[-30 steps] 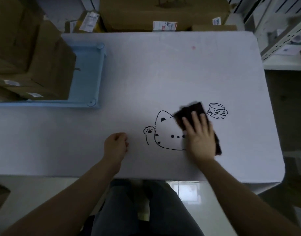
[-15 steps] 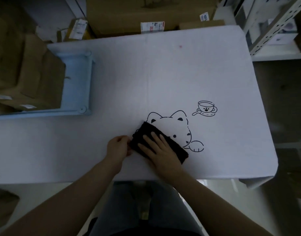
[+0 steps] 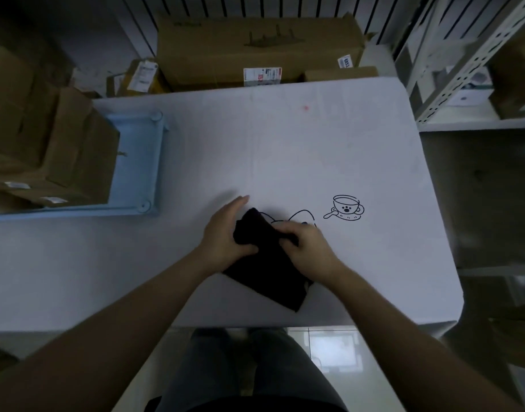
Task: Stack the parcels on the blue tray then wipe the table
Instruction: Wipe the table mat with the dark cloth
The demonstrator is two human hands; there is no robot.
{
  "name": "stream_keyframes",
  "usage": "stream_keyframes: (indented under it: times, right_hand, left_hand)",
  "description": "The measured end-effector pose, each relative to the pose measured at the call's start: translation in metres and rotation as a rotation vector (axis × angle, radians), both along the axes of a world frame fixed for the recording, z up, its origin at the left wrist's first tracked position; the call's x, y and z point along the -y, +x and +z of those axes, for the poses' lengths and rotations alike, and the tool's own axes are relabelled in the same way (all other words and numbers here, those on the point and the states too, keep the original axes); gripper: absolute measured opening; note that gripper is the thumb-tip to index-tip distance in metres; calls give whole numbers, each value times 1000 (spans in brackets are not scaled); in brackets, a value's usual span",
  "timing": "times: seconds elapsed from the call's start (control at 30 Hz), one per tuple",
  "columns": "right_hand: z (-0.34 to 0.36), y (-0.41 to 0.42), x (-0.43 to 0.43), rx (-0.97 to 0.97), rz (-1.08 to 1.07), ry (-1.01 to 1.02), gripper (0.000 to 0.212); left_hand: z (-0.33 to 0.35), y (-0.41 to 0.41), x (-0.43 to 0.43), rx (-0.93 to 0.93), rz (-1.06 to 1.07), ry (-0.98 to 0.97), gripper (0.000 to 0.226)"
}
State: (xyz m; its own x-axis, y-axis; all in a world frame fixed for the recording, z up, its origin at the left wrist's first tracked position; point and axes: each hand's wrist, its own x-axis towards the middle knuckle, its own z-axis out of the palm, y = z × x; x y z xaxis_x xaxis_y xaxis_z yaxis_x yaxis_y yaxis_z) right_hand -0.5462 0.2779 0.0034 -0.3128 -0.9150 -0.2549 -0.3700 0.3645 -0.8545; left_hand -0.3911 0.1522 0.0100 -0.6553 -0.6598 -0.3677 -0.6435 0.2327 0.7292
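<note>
A dim storeroom, with a white-covered table [image 3: 285,144] seen from above. Near the middle of its front edge both hands hold a black cloth [image 3: 264,263]. The left hand [image 3: 225,236] clasps the cloth's upper end, thumb across it and fingers reaching behind. The right hand [image 3: 308,248] curls its fingers [image 3: 288,233] into the fold beside it. The cloth's lower part lies on the surface.

At the left edge, a blue tray [image 3: 142,162] carries stacked cardboard parcels [image 3: 62,150]. Their small white labels are too blurred to read.

A large box [image 3: 255,49] past the far edge bears a white-and-red label [image 3: 262,76], unreadable. A cup drawing [image 3: 346,208] is printed right of the hands.
</note>
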Motion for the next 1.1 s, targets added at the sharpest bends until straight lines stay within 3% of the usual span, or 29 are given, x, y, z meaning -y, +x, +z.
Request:
stream_keyframes:
  times: [0.1,0.17,0.37,0.53,0.67,0.77,0.87,0.93,1.0,1.1]
  right_hand:
    - [37,-26,20,-8,33,-43,35]
    - [63,-39,30,-77,25,-88,36]
    - [66,-27,17,-326,173,-161,38]
    - [11,2,-9,-301,415,222,43]
    - [-3,-6,13,-341,395,225,44]
    - [-10,-23,43,-583,222,119,47]
    - [-19,-29,55,-610,313,168,63]
    - [-27,-29,51,-559,449,229,83]
    - [-34,-19,46,-614,508,301,92]
    - [-35,7,38,-708,430,431,85]
  left_hand:
    - [32,-24,21,-159,8,127,50]
    - [50,-32,33,-228,64,116,32]
    - [47,-14,28,-197,49,202,33]
    - [-7,19,-5,118,-82,270,32]
    - [-16,18,-17,54,215,296,31]
    - [-16,10,-11,73,498,205,62]
    - [-16,14,-9,199,598,170,80]
    - [-15,18,-15,212,694,289,63]
    - [-17,27,-19,175,783,499,32]
    - [-16,35,-30,115,828,817,33]
